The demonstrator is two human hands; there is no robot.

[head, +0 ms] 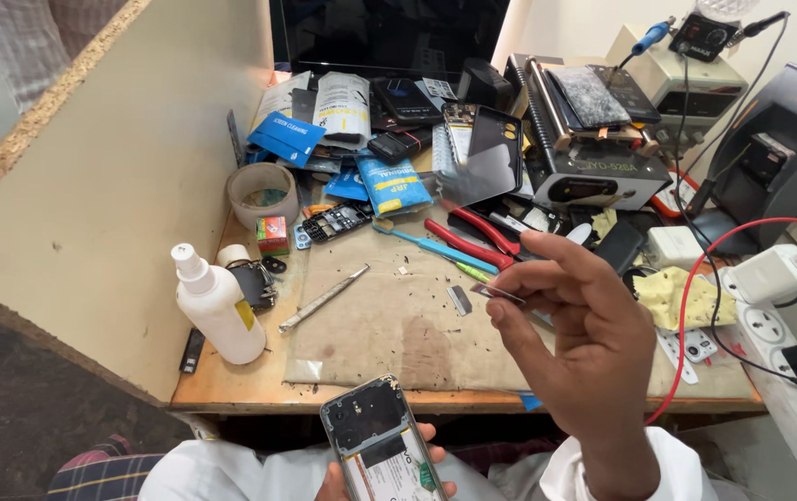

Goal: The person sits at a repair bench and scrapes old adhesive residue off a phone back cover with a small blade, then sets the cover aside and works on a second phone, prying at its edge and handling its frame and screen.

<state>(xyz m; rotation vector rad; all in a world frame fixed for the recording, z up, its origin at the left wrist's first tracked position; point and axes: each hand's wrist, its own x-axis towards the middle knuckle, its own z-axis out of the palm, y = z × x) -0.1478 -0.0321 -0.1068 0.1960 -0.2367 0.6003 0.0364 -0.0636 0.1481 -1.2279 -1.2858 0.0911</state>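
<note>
While a white squeeze bottle point(217, 311) stands at the near left of the cluttered bench point(231, 385), with metal tweezers point(322, 299) lying just right of it on the worn mat point(398, 320), the left hand point(389, 478) cups an opened phone point(382, 439) from below at the near edge, back cover off. To the right, the right hand point(593, 343) is raised above the mat, thumb and fingers pinching a thin metal blade point(496, 293). Red-handled pliers point(472, 243) lie beyond it, and a yellow cloth point(672, 295) lies farther right.
</note>
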